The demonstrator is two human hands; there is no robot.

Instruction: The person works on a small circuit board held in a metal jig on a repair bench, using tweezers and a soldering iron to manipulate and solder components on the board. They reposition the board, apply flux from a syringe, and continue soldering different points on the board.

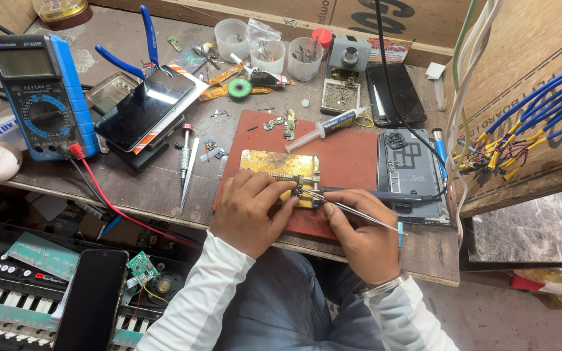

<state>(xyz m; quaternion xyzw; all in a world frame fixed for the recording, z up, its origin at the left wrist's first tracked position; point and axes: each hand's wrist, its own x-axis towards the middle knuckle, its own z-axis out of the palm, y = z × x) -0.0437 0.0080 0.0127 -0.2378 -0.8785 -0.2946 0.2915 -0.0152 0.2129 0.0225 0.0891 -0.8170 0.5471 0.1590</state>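
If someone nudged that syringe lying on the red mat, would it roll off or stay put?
The syringe has a round barrel, so it would likely roll a little, though its finger flange should stop it soon. It looks like light plastic, easy to push. It lies on the flat red mat, well away from the left hand and right hand.

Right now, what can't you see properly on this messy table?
Head view:
- Small circuit board: mostly hidden by the left hand fingers.
- Tweezers tips: too small to tell what they touch.
- Right hand covers the soldering iron grip.
- Keyboard: cut off by the left edge.
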